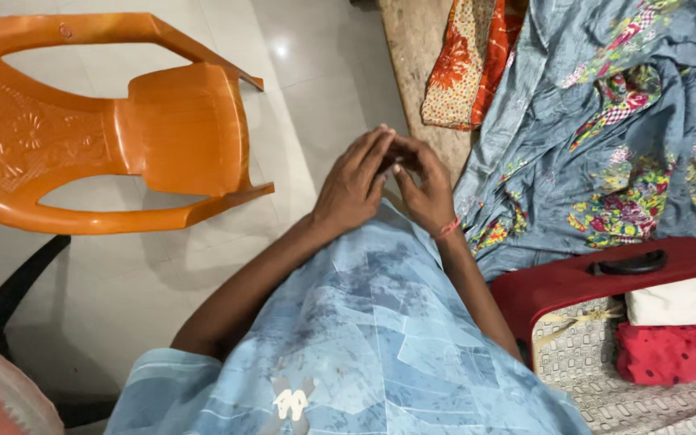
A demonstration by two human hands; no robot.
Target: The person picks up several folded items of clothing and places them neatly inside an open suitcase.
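**Hands joined at the desk edge, blue cloth alongside**

Both hands meet in front of the body. The left hand (354, 184) lies with its fingers extended and pressed against the right hand (424, 187), whose fingers curl inward. The fingertips touch at the top. Whether anything small is pinched between them cannot be told; nothing shows there. A red thread circles the right wrist.

The nearest item is the blue cloth (606, 137), floral-printed, spread in loose folds over the desk (412, 48), just beside the right hand but apart from it. An orange cloth (465, 64) lies at its far edge.

Judged step: fine fingertip work or a pause, with the cloth not gripped. A reach to the cloth would call for the right hand to part from the left and move right.

Edges and room:
- The desk edge runs under the hands.
- A red case (598, 278), lid open, sits close by the right forearm and limits room there.
- An orange chair (114, 121) stands to the left, well apart, on the tiled floor (316, 72).
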